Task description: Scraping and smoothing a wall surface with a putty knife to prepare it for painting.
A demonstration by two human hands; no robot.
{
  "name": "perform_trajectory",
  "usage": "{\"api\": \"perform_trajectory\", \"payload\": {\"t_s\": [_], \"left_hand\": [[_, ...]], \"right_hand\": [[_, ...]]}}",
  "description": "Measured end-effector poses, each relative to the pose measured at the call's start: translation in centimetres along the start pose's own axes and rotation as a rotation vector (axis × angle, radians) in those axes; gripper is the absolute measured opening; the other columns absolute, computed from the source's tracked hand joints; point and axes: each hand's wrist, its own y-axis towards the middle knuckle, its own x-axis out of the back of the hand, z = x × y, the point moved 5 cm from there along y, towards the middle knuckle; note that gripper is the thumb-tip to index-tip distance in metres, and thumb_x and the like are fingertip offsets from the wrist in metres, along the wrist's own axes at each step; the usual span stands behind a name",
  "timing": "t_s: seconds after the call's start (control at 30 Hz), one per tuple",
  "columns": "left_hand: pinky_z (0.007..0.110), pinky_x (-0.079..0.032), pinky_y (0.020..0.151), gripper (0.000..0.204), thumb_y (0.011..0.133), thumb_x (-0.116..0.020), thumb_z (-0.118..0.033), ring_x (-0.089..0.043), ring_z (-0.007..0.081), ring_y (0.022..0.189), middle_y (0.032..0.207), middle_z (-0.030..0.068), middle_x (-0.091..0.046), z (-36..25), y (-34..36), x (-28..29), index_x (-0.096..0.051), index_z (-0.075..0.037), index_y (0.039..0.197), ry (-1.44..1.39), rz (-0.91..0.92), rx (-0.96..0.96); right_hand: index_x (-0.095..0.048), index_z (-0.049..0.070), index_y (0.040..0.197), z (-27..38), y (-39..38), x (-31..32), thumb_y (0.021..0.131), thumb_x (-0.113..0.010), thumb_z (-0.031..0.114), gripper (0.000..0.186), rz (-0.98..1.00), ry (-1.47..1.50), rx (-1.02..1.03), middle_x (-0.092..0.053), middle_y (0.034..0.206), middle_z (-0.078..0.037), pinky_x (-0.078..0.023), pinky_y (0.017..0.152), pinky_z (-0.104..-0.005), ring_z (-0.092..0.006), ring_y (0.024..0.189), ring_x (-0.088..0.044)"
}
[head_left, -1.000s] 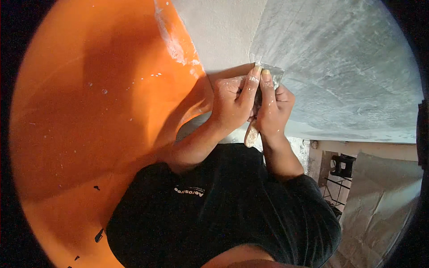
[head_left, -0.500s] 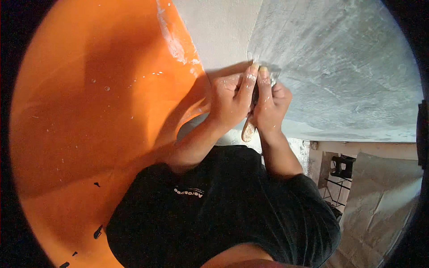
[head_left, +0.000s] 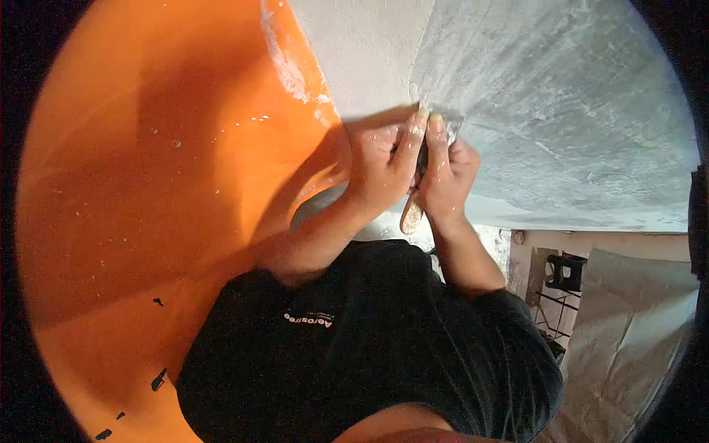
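A putty knife with a whitish-smeared wooden handle [head_left: 410, 217] is gripped between my two hands, its handle end pointing back toward me. My left hand [head_left: 384, 164] is closed on its left side, with the thumb stretched forward along it. On the other side my right hand [head_left: 445, 171] grips it too, thumb beside the left one. White smears mark both thumbs and knuckles. Most of the blade is hidden by my fingers; a bit shows by the right fingers. The thumbs are at the seam between a pale strip [head_left: 362, 52] and a grey, streaky plastered surface [head_left: 561, 111].
An orange surface [head_left: 148, 184] with white smears along its edge fills the left side. At lower right hangs a creased grey-brown sheet [head_left: 628, 325], beside a black crate-like object [head_left: 566, 273] and a thin dark metal frame [head_left: 555, 310].
Both hands keep the same grip on the putty knife at nearly the same spot. The view has shifted very slightly.
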Motion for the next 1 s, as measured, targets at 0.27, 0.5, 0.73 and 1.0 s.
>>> {"api": "perform_trajectory", "payload": {"t_s": [0.27, 0.5, 0.73, 1.0], "left_hand": [[0.030, -0.041, 0.048, 0.033, 0.099, -0.051, -0.022, -0.051, 0.0058, 0.055, 0.055, 0.0071, -0.053, 2.9, -2.2, -0.7, -0.064, 0.004, 0.082, 0.061, 0.060, 0.083], [0.030, -0.039, 0.045, 0.040, 0.101, -0.049, -0.024, -0.048, 0.0075, 0.049, 0.052, 0.0029, -0.051, 3.8, -2.1, -1.1, -0.060, 0.002, 0.073, -0.005, 0.011, 0.126], [0.022, -0.037, 0.044, 0.031, 0.100, -0.051, -0.020, -0.048, 0.0022, 0.056, 0.063, -0.0025, -0.058, 4.5, -2.2, -1.1, -0.067, 0.004, 0.088, -0.005, 0.027, 0.111], [0.022, -0.040, 0.051, 0.028, 0.100, -0.049, -0.015, -0.050, 0.0026, 0.063, 0.068, -0.0010, -0.060, 3.2, -1.8, -1.1, -0.066, 0.005, 0.090, 0.035, -0.047, -0.030]], "right_hand": [[-0.056, 0.004, 0.065, -2.4, -1.2, 1.7, 0.098, -0.057, 0.020, 0.037, 0.022, -0.019, -0.084, -0.052, 0.052, 0.002, -0.033, 0.038, -0.0217, -0.0027, 0.044, -0.043], [-0.056, 0.005, 0.064, -2.1, -0.5, 1.6, 0.098, -0.056, 0.021, 0.038, 0.079, -0.064, -0.107, -0.052, 0.050, 0.001, -0.033, 0.037, -0.0218, -0.0036, 0.041, -0.044], [-0.056, 0.005, 0.063, -2.4, -0.3, 1.9, 0.098, -0.056, 0.022, 0.039, 0.078, -0.100, -0.090, -0.052, 0.050, 0.001, -0.034, 0.037, -0.0221, -0.0040, 0.041, -0.045], [-0.057, 0.004, 0.065, -2.3, -0.1, 1.6, 0.098, -0.057, 0.022, 0.037, 0.098, -0.065, -0.131, -0.054, 0.052, 0.001, -0.034, 0.039, -0.0216, -0.0036, 0.043, -0.046]]}}
